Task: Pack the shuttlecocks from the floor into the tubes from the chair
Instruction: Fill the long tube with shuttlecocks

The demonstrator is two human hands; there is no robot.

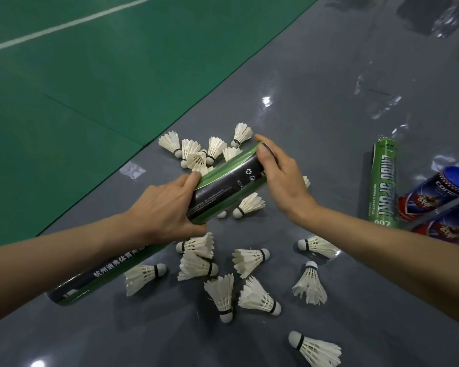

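- The left hand point(167, 207) is clenched round the near end of the held tube point(231, 181), a green-and-black one, with the thumb lying along its upper side; the tube is off the floor, slanting from near left to far right over the middle of the scene
- The right hand point(281, 178) grasps the far end of the same tube, fingers curled over the end and thumb on its side; the fingers cover that end, so I cannot tell whether a cap sits on it
- The shuttlecocks point(249, 260) lie loose on the grey floor point(302, 88); one cluster is heaped just beyond the held tube, several touching one another; one lies below the tube's middle; the others are scattered across the near half, corks pointing every way; one lies alone at the near right
- A second tube point(98, 276), green and dark with white printed characters, lies on the floor at near left, partly hidden under the left forearm
- A green tube point(383, 186) with white lettering lies on the floor at the right, well apart from both hands
- Two blue-capped tubes point(435, 193), red and blue, lie side by side at the right edge, just beside the green tube; a pale bar crosses in front of them
- A green court mat point(90, 88) with a white line point(72, 22) covers the far left; its edge runs diagonally along the grey floor
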